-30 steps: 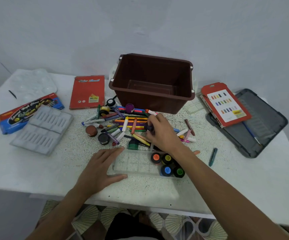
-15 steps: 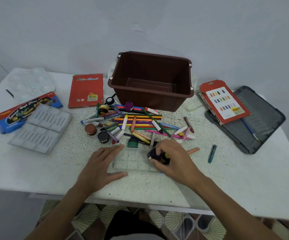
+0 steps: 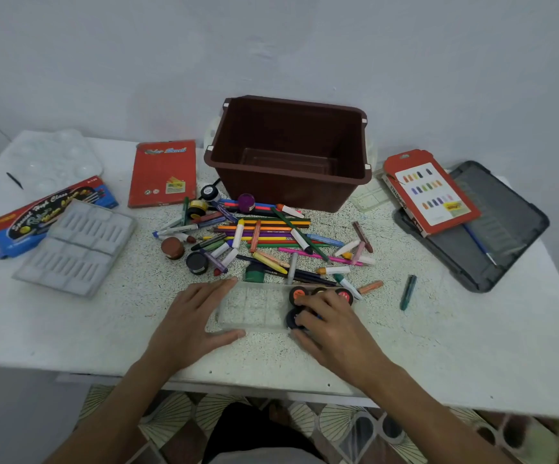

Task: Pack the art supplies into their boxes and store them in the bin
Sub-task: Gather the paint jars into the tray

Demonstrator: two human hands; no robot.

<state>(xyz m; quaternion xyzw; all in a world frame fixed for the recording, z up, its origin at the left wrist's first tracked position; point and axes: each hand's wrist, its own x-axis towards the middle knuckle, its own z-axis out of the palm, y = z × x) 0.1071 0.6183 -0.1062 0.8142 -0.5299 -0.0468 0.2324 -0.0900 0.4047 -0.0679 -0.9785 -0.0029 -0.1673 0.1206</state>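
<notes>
from the head camera, the left hand (image 3: 198, 316) lies flat and open on the white table (image 3: 70, 329), fingers straight. its fingertips touch the far left corner of the clear tray (image 3: 254, 309) and its thumb runs along the tray's near edge. the right hand (image 3: 331, 326) sits over the right end of that tray with its fingers curled round a dark paint pot (image 3: 293, 319), thumb on the near side, so it grips the pot. just beyond those fingers, an orange-lidded pot (image 3: 297, 293) and a red-lidded pot (image 3: 345, 296) sit in the tray's far row, with another pot between them that is partly hidden.

behind the tray is a loose pile of crayons and pencils (image 3: 271, 239), with a brown pot (image 3: 172, 247), a black pot (image 3: 197, 262) and a purple pot (image 3: 246, 202) among them. the brown bin (image 3: 271, 192) stands upright at the back of the table, just behind the pile. a green crayon (image 3: 408, 292) lies apart to the right.

at the right, a red box with a colour chart (image 3: 430, 192) rests on an open grey case (image 3: 492, 236). at the left are a flat red box (image 3: 162, 172), a blue and red box (image 3: 47, 212), a grey moulded insert (image 3: 77, 246) overlapping it, and a white palette (image 3: 54, 159).
</notes>
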